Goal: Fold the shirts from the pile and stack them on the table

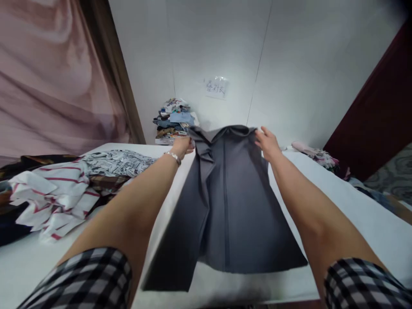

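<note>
So there's a dark grey, long-sleeved collared shirt [244,201] spread out over the table with the white cloth cover [334,201], right in the middle between both arms; collar's at the far end, hem's at the near end, and one sleeve trails down on the left side, a bit rumpled near the shoulder. The left hand [182,146] is mostly closed, fingers curled in on the fabric at the shirt's left shoulder; there's a shiny silver bracelet [174,158] on that wrist. The right hand [268,143] has the other shoulder between thumb and fingers, hand only partly closed with one finger sticking up. Off to the left there's a messy heap with a white garment with red stripes [61,193] on top, and a black-and-white printed garment [117,163] just beside it; a tall stack of mixed folded clothes [175,120] sits by the back wall, and a white paper sign [216,88] with handwritten characters is stuck above.
</note>
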`<state>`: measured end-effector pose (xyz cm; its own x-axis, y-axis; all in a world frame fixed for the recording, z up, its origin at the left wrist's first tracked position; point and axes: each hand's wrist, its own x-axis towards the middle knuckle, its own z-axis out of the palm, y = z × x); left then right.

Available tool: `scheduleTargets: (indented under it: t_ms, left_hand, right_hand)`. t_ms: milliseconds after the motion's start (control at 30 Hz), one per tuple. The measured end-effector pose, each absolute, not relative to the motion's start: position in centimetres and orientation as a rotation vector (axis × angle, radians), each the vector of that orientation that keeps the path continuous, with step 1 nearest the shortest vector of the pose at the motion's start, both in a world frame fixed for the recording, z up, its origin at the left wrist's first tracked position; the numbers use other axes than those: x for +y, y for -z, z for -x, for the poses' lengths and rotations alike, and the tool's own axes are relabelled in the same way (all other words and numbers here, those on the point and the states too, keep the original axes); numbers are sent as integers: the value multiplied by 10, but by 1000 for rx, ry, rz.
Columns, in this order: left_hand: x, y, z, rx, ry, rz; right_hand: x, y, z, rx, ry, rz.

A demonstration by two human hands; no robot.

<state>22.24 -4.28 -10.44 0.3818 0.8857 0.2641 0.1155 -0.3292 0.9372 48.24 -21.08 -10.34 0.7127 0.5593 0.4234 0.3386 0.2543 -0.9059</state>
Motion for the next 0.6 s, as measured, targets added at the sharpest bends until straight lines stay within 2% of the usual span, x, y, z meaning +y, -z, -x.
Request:
scheduleTargets:
  t_ms: [133, 233, 300, 433, 600]
  left_hand:
    - [-42, 183, -203, 1163, -766, -1837]
    - [-75, 223, -184, 1153, -593, -1982]
    - [-106, 240, -176, 1085, -424, -2208]
    - [-155, 260, -172, 1004, -120, -2595]
    - [-148, 271, -180, 1076, -19, -2465]
  right_hand:
    - [-241, 195, -487, -723, -359, 1613]
    - [-283, 256, -489, -807, -434, 1860]
    - [-310, 286, -491, -855, -377, 2065]
    - [-343, 315, -492, -1040, -213, 2355]
    - [-344, 320, -482, -1174, -146, 2491]
